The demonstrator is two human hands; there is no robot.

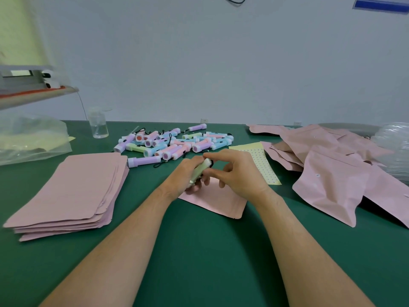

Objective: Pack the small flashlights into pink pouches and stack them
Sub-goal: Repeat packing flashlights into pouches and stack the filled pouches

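My left hand [188, 176] grips a pale green flashlight [200, 170], tilted, over a flat pink pouch [223, 202] lying on the green table. My right hand [239, 171] touches the flashlight from the right, thumb and fingers curled at its body near the black strap. A pile of pastel flashlights [174, 144] lies just beyond my hands. A neat stack of flat pink pouches [73, 191] sits at the left. A loose heap of puffed pink pouches [336, 167] lies at the right.
A yellow sheet of small dot stickers [260, 160] lies right of my hands. A clear bottle [98, 124] stands at the back left, beside a plastic bag [31, 138] and a machine shelf [37, 91]. Clear plastic packaging [396, 147] sits at the far right. Bare green table [199, 251] lies near me.
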